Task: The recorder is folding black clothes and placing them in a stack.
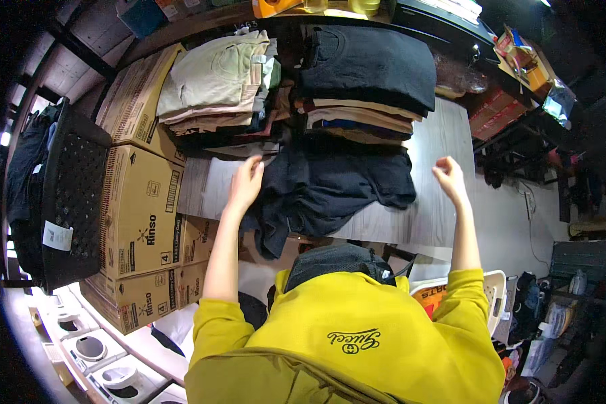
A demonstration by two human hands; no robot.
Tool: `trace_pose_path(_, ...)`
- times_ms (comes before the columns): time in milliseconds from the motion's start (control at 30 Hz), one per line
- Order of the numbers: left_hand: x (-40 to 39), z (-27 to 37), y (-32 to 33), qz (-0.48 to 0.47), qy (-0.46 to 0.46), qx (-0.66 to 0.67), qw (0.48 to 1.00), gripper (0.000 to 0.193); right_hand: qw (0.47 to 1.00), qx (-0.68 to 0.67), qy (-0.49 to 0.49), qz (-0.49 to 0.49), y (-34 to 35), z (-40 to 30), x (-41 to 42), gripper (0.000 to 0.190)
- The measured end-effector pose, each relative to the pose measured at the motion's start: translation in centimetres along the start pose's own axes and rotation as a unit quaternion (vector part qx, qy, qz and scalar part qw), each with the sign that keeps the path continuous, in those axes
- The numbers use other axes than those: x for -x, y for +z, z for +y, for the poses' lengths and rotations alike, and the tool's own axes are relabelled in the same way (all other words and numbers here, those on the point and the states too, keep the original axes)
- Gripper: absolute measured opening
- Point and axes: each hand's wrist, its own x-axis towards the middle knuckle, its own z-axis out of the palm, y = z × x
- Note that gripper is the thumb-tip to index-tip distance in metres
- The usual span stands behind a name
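Note:
A black garment (328,177), likely a T-shirt, lies spread and rumpled on the wood-grain table (384,224), its lower left part hanging over the near edge. My left hand (247,184) is at the garment's left side, its fingers curled; whether it touches the cloth I cannot tell. To the right of the garment, apart from it, my right hand (449,177) is raised with bent fingers and nothing visible in it. Behind the garment stand two stacks of folded clothes, the left one topped by a beige T-shirt (217,70), the right one by a black T-shirt (368,60).
Rinso cardboard boxes (141,212) are piled at the left, beside a black plastic basket (76,197) of dark clothes. A pale basket (496,298) stands close by my right elbow. White washing machines (91,348) line the lower left. A shelf (343,19) runs behind the stacks.

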Motion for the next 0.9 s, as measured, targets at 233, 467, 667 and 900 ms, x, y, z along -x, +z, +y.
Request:
trace_pose_path(233, 8.5, 0.5, 4.1, -0.018, 0.004, -0.185, 0.983, 0.081, 0.990, 0.125, 0.022, -0.064, 6.7, 0.1, 7.3, 0.090)
trace_pose_path(467, 6.0, -2.9, 5.1, -0.021, -0.035, -0.146, 0.988, 0.030, 0.995, 0.084, 0.012, 0.050, 7.1, 0.1, 4.2, 0.008)
trace_pose_path(667, 5.0, -2.5, 4.5, -0.040, -0.016, -0.062, 0.997, 0.043, 0.954, -0.042, 0.085, 0.283, 1.5, 3.1, -0.1, 0.012)
trace_pose_path(900, 4.3, -2.1, 5.7, -0.046, -0.019, -0.159, 0.986, 0.058, 0.943, 0.114, -0.125, 0.287, 4.3, -3.7, 1.5, 0.024)
